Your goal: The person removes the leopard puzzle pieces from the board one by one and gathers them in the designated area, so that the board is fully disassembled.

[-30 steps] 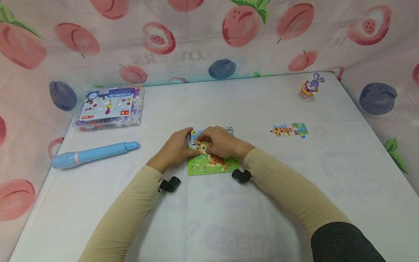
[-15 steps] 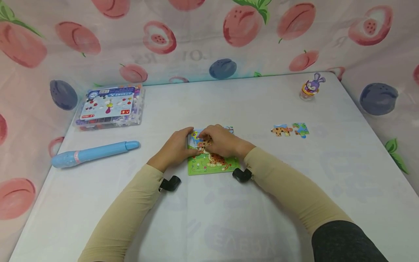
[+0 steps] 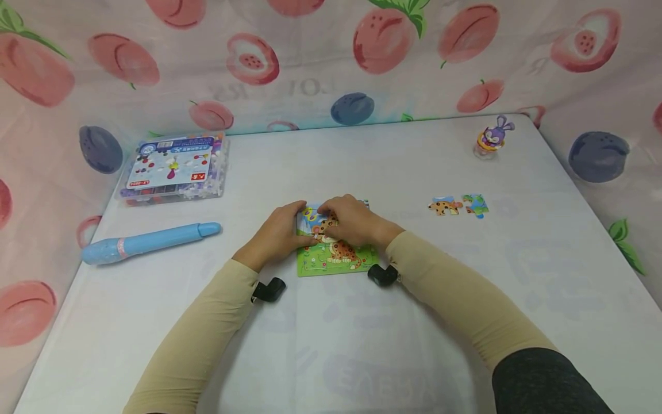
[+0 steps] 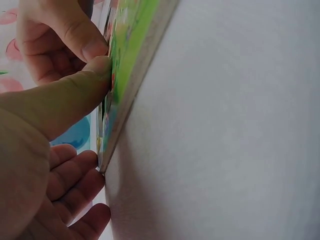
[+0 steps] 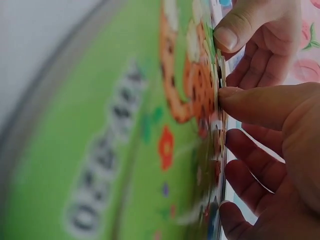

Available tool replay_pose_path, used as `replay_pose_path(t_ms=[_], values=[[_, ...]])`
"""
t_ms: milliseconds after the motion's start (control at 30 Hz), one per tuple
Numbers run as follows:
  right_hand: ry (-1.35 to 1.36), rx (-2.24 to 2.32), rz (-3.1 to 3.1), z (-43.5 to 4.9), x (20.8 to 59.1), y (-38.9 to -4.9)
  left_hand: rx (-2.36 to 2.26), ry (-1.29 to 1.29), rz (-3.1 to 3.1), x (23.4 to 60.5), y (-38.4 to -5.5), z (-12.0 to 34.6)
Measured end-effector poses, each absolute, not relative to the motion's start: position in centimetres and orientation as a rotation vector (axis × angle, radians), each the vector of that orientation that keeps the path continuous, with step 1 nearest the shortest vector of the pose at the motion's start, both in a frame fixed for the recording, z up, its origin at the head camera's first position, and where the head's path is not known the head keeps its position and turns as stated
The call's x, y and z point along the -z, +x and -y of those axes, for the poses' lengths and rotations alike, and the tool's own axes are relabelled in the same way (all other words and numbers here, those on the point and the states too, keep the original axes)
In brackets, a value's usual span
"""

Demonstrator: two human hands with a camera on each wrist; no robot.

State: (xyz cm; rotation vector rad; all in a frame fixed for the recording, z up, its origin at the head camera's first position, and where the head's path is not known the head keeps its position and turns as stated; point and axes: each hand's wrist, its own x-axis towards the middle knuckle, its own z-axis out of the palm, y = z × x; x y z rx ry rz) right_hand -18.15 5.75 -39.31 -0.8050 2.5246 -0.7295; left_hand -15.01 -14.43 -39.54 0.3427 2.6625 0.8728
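- The right hand (image 3: 357, 221) appears to pinch a puzzle piece (image 3: 330, 219) with part of a spotted cat on it, thumb on the near side and fingertips on the far side. The fingers hide much of it, so I cannot tell whether it lies flush.
- Since the first picture, that hand and the piece have shifted slightly to the right over the board, and more of the picture's upper left corner shows. I read this as a small adjustment to the piece's fit, not a release.
- The left hand (image 3: 274, 236) has hardly moved. Its thumb lies on the surface and its loosely extended fingers rest at the left edge, seemingly to steady the board.
- The puzzle board (image 3: 306, 271) lies on the white table (image 3: 331, 351) between the hands, its lower green part in view.
- Well apart to the right, a spotted piece (image 3: 445, 206) and a blue-green piece (image 3: 475, 205) lie just beside each other, unmoved; both look still to be fitted.
- Farther out stand a rabbit toy (image 3: 491, 138) and, on the left, a plastic box (image 3: 170, 167) and a blue stick (image 3: 155, 241), all unchanged.
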Motion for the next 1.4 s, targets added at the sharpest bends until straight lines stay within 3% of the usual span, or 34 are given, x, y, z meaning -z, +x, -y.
replay_pose_path(t_ms=[433, 1400], values=[[-0.774, 0.888, -2.509, -7.6, 38.3, -18.4, -0.857, 0.329, -2.663, 39.4, -15.0, 14.3], [-0.527, 0.84, -2.623, -18.5, 37.5, -19.3, -0.827, 0.317, -2.665, 39.2, -14.7, 14.3]])
